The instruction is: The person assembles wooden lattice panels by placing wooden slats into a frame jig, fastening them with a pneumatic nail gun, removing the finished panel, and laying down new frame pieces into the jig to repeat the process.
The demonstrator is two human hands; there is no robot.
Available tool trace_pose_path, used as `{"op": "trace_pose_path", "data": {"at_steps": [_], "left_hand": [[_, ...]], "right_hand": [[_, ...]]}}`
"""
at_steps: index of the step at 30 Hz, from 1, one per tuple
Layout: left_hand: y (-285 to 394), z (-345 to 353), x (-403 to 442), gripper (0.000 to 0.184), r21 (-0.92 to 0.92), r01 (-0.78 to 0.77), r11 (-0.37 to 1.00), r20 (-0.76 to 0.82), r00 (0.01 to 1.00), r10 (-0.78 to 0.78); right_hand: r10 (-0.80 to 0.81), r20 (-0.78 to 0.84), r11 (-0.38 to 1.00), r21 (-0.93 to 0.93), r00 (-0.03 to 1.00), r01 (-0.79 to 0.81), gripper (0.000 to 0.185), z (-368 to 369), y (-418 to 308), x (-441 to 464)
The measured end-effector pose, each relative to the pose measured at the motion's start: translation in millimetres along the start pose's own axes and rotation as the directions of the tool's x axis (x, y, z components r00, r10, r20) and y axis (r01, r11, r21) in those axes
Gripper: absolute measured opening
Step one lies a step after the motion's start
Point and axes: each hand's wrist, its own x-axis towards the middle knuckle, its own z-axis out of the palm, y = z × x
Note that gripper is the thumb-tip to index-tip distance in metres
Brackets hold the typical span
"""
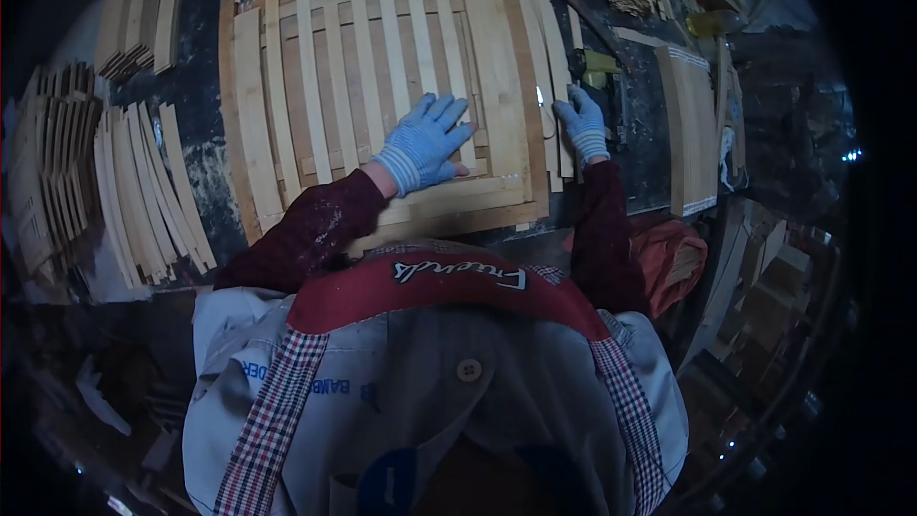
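My left hand (423, 145), in a blue knitted glove with bare fingertips, lies flat with fingers spread on the slatted wooden panel (349, 76). Its pale slats run lengthwise over crosspieces, inside a wooden frame (523, 86). My right hand (584, 126), gloved alike, is beside the loose wooden strips (556, 67) right of the frame. Thumb and forefinger are apart at the strips' edge, and I see nothing between them. Whether the fingertips touch a strip is unclear.
Wooden slats (153, 196) lie left of the frame, with stacked boards (143, 0) behind them. A yellowish tool (599, 65) rests beyond my right hand. A bundle of boards (684, 129) stands farther right. A red sack (676, 263) is near the table's front edge.
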Motion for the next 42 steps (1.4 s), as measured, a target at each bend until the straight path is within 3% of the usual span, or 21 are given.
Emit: {"op": "trace_pose_path", "data": {"at_steps": [2, 3, 4, 5, 6, 7, 9, 11, 14, 17, 22, 26, 31, 35, 36, 38, 42], "left_hand": [[2.7, -7.8, 0.3, 0.064, -0.069, -0.018, 0.997, -0.007, 1.000, 0.017], [-0.4, -13.7, -1.1, 0.064, -0.089, 0.003, 0.996, 0.066, 0.998, 0.003], [-2.3, -25.2, 0.0, 0.065, -0.117, 0.025, 0.993, 0.140, 0.990, -0.009], [-16.1, -33.9, -6.4, 0.063, 0.021, -0.029, 0.999, 0.019, 0.999, 0.029], [-33.0, -51.5, -11.8, 0.061, 0.052, 0.029, 0.998, -0.052, 0.998, -0.026], [-56.0, -66.1, -17.6, 0.059, 0.086, 0.083, 0.993, -0.128, 0.989, -0.072], [-121.7, -71.2, -37.8, 0.059, 0.294, 0.278, 0.914, -0.302, 0.935, -0.187], [-163.6, -69.9, -62.5, 0.061, 0.409, 0.332, 0.850, -0.351, 0.917, -0.190], [-138.0, -52.7, -86.4, 0.064, 0.480, 0.323, 0.816, -0.027, 0.935, -0.354], [-115.2, -53.3, -102.1, 0.064, 0.438, 0.264, 0.859, 0.085, 0.939, -0.332], [-117.1, -60.2, -89.5, 0.062, 0.364, 0.278, 0.889, -0.081, 0.960, -0.268], [-109.8, -36.5, -77.5, 0.065, 0.341, 0.173, 0.924, -0.006, 0.983, -0.181], [-94.1, -34.2, -89.1, 0.065, 0.282, 0.106, 0.953, 0.094, 0.986, -0.138], [-83.6, -56.2, -91.1, 0.054, 0.096, 0.126, 0.987, -0.002, 0.992, -0.126], [-92.3, -57.7, -86.5, 0.043, 0.138, 0.198, 0.970, -0.158, 0.972, -0.176], [-105.0, -71.6, -70.0, 0.041, 0.085, 0.529, 0.845, -0.077, 0.849, -0.524], [-102.8, -59.9, -51.6, 0.041, 0.182, 0.586, 0.790, 0.058, 0.795, -0.603]], "right_hand": [[-0.035, 0.014, 0.990, -0.133, 0.999, 0.037, 0.045, 0.6, 4.8, -1.7], [-0.025, 0.027, 0.971, -0.235, 0.999, 0.031, 0.045, -6.2, -0.1, -5.1], [0.002, 0.074, 0.892, -0.451, 0.997, 0.031, 0.042, -15.5, -49.7, -15.1], [-0.158, 0.009, 0.824, -0.550, 0.987, 0.137, 0.040, -14.9, -59.2, -18.1], [-0.325, -0.039, 0.730, -0.646, 0.945, 0.224, 0.037, -12.4, -64.0, -16.5], [-0.397, -0.054, 0.746, -0.600, 0.916, 0.288, 0.036, -8.1, -70.8, -11.8], [-0.288, 0.009, 0.826, -0.504, 0.958, 0.253, 0.036, 8.2, -123.4, -12.0], [-0.411, 0.107, 0.846, -0.324, 0.905, 0.423, 0.036, 40.7, -141.3, -4.2], [-0.403, 0.291, 0.778, -0.391, 0.868, 0.492, 0.035, 89.4, -180.2, 3.0], [-0.258, 0.340, 0.709, -0.569, 0.904, 0.416, 0.036, 119.4, -194.9, 11.5], [-0.227, 0.282, 0.639, -0.679, 0.932, 0.361, 0.032, 131.4, -194.9, 21.5], [-0.108, 0.278, 0.676, -0.683, 0.955, 0.276, 0.032, 134.4, -200.8, 35.5], [-0.079, 0.302, 0.667, -0.692, 0.950, 0.275, 0.029, 134.1, -199.1, 30.2], [-0.089, 0.344, 0.642, -0.697, 0.935, 0.318, 0.027, 127.4, -197.3, 27.5], [-0.108, 0.368, 0.627, -0.696, 0.923, 0.351, 0.028, 126.6, -196.8, 28.5], [-0.142, 0.343, 0.625, -0.697, 0.929, 0.353, 0.029, 127.7, -210.1, 28.1], [-0.177, 0.347, 0.665, -0.648, 0.921, 0.372, 0.030, 149.6, -229.9, 24.2]]}}
